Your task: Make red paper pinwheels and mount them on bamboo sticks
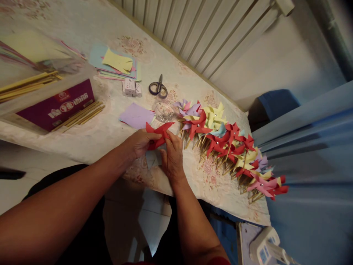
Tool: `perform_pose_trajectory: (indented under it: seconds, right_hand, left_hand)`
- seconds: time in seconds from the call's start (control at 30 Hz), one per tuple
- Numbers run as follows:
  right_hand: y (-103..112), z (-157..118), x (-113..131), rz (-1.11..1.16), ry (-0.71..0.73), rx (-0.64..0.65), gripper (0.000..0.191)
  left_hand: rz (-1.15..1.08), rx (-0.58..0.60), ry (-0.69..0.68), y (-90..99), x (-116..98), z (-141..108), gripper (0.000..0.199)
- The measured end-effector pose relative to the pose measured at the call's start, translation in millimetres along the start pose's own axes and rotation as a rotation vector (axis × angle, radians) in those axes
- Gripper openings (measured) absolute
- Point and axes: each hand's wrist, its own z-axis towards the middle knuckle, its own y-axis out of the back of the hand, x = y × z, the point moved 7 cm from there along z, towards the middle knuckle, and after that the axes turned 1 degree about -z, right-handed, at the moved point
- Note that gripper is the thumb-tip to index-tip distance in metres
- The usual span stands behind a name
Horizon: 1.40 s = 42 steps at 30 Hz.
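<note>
A red paper pinwheel (156, 131), its blades folded toward the middle, is held up between both hands above the front of the table. My left hand (142, 142) pinches its left side, with the thumb lying across the paper. My right hand (173, 152) grips the right side with fingers bent; its fingertips are partly hidden by the paper. Just beyond the hands lie a stack of purple paper squares (137, 115) and a clear container of small shiny pins (164, 112). No stick shows on the held pinwheel.
Finished pinwheels (233, 147) on sticks spread across the right side. Scissors (158, 87), small boxes (131, 87) and coloured paper (117, 60) lie farther back. A purple-labelled box (59, 106) with wooden sticks (82, 115) stands left. A radiator (187, 29) borders the back edge.
</note>
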Motion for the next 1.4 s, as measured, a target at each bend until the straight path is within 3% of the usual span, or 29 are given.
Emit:
perform_pose_trajectory:
  seconds: [0.27,0.73,0.87,1.1,1.4]
  right_hand:
    - [-3.2,-1.5,-1.2,-0.018,-0.022,0.03,0.051]
    - [2.6,-3.3,2.9,-0.039,0.002,0.001,0.051]
    - [10.8,-4.8,5.7,-0.044,0.003,-0.078,0.05]
    - [30.9,-14.6,-0.6,0.006,-0.079,-0.341,0.036]
    - [30.5,-15.1,-4.7,0.057,-0.115,-0.39,0.018]
  left_hand:
    - [0.002,0.037,-0.011,2.8,2.1,3.4,0.01]
    - [0.04,-0.031,-0.015,3.7,-8.2,-2.9,0.01]
    - [0.027,-0.04,-0.008,4.6,-11.8,-4.7,0.011]
    - [-0.073,-0.061,-0.037,7.7,-17.2,-3.0,0.013]
    - [-0.156,-0.115,-0.111,11.7,-35.0,-4.4,0.015]
